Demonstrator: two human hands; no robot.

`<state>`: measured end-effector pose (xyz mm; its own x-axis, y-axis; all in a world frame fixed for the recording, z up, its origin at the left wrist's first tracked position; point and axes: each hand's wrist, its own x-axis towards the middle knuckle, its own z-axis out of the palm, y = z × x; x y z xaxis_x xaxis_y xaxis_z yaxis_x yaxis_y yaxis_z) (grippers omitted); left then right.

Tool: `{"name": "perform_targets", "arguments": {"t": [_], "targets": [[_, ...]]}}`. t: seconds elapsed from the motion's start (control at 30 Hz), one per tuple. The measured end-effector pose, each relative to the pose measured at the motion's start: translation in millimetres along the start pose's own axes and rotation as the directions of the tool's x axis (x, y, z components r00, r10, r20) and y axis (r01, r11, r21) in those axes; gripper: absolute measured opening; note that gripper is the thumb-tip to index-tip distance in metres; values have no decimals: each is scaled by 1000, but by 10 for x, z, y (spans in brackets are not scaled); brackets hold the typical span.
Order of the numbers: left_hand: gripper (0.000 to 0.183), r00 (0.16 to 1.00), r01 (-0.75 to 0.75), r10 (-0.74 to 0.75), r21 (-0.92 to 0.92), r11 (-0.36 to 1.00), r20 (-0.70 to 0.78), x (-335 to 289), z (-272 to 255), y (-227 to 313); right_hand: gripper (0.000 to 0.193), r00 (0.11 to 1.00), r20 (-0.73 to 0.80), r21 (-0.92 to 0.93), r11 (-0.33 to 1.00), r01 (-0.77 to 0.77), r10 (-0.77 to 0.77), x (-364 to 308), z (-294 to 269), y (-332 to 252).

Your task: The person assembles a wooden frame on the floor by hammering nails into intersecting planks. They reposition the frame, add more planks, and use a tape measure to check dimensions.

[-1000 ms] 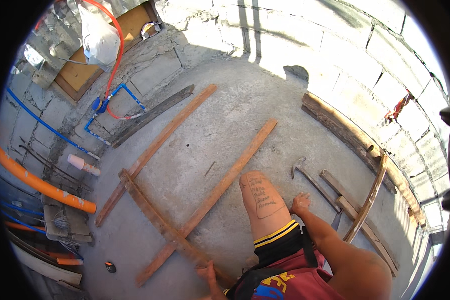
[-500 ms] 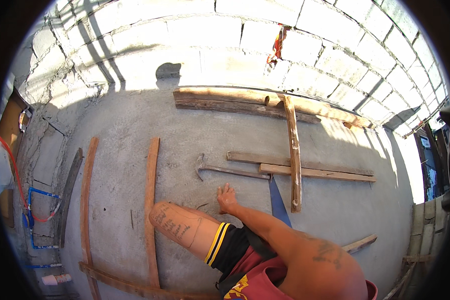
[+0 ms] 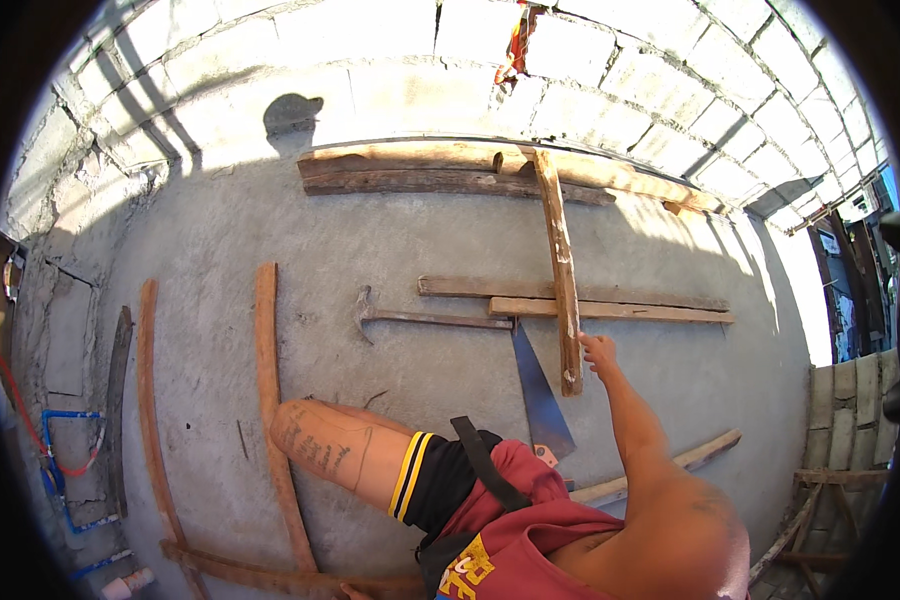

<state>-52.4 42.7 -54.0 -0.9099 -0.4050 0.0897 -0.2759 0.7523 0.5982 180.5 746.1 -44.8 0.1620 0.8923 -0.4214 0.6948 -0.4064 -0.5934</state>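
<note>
Right hand (image 3: 598, 352): fingertips at edge of weathered pole (image 3: 559, 265), toward near end; pinch or mere touch, cannot tell. Left hand (image 3: 352, 592) mostly cropped, by crosspiece (image 3: 240, 573); grip unclear. Pole lies across two timbers (image 3: 660, 314); probably stiff, rough, manageable; best held mid-length.

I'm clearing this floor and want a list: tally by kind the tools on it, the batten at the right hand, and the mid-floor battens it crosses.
Claw hammer: 1
Handsaw: 1
White-marked batten by the right hand: 1
Crossed battens: 2
Total: 5
</note>
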Motion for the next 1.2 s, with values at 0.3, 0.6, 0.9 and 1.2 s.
{"name": "perform_targets", "arguments": {"t": [0.3, 0.6, 0.9, 1.2], "targets": [[95, 977, -153, 154, 19, 988, -149, 84, 433, -33, 81, 989, 132, -218, 971, 100, -72, -154, 394, 233], [94, 992, -72, 76, 42, 996, -97, 188, 613, 440, 51, 534, 742, 661, 310, -683, -405, -723, 474, -265], [93, 998, 21, -19, 43, 999, -63, 184, 708, 567, 65, 1000, -10, 75, 997, 21, -20, -817, 838, -357], [93, 934, 355, -354, 15, 935, -49, 30, 414, 478, 37, 990, 75, 367, 926, 82, -118, -838, 784, -271]]}}
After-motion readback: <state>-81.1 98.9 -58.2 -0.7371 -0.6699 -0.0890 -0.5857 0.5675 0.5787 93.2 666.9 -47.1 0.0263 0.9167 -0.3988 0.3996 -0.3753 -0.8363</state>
